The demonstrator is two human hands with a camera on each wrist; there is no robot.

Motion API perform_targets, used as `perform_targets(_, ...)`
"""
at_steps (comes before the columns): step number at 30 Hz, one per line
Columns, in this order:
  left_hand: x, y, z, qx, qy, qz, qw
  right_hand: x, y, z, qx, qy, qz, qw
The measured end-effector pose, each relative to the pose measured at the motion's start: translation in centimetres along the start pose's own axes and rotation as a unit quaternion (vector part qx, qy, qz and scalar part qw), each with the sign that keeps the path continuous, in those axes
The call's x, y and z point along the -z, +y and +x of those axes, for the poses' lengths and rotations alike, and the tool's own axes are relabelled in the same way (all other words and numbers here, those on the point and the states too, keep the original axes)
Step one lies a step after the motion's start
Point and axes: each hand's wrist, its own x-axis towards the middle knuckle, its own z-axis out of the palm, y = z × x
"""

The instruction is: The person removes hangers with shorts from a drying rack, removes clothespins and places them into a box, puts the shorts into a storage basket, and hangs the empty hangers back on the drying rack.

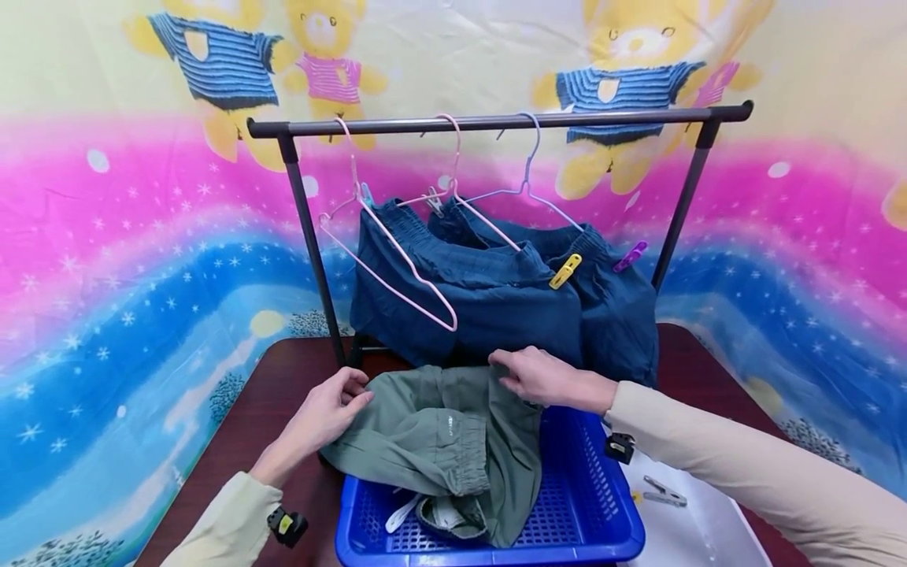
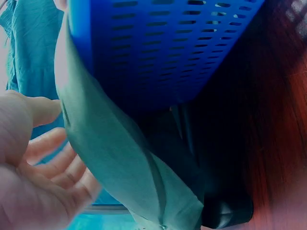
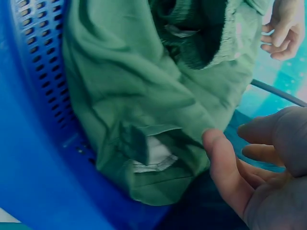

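Observation:
Green trousers (image 1: pixel 418 417) with gathered elastic hems lie bunched over the blue basket (image 1: pixel 631 543), part of them hanging past its left side. My left hand (image 1: pixel 326 409) is at their left edge, its fingers loosely bent and the thumb against or very near the cloth in the left wrist view. At the upper right corner of the trousers is my right hand (image 1: pixel 538 378). Its fingers look relaxed and spread in the right wrist view, with a fingertip at the cloth edge. A white lining or label (image 3: pixel 156 155) shows in an opening of the garment.
A black rack (image 1: pixel 496 124) stands behind. Dark blue garments (image 1: pixel 468 307) hang there on hangers, with a yellow clothespin (image 1: pixel 565 271) and a purple clothespin (image 1: pixel 631 257). An unloaded pink hanger (image 1: pixel 397 291) hangs at left. Clips lie in a white tray (image 1: pixel 680 528) at right.

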Motion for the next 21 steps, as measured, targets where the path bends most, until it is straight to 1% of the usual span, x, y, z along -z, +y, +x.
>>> perform_targets(3, 0.0, -0.1, 0.0, 0.029, -0.025, 0.029, 0.9988, -0.3, 0.3, -0.1, -0.019, -0.034, 0.035, 0.999)
perform_targets(6, 0.1, -0.1, 0.0, 0.057, -0.061, 0.056, 0.9949, -0.6, 0.4, 0.1, -0.044, -0.059, 0.058, 0.996)
perform_targets(8, 0.1, -0.1, 0.1, 0.068, -0.082, 0.069, 0.9919, -0.8, 0.4, 0.2, -0.065, -0.074, 0.071, 0.993)
perform_targets(10, 0.1, 0.0, 0.1, 0.076, -0.091, 0.079, 0.9898, -0.8, 0.4, 0.4, -0.077, -0.085, 0.08, 0.99)
perform_targets(12, 0.1, 0.0, 0.2, 0.081, -0.092, 0.081, 0.9892, -1.0, 0.5, 0.6, -0.088, -0.094, 0.088, 0.988)
perform_targets(16, 0.1, 0.1, 0.2, 0.087, -0.096, 0.074, 0.9888, -1.4, 0.7, 0.9, -0.094, -0.089, 0.088, 0.988)
perform_targets(21, 0.2, 0.3, 0.3, 0.089, -0.111, 0.072, 0.9872, -1.4, 0.6, 1.1, -0.093, -0.057, 0.08, 0.991)
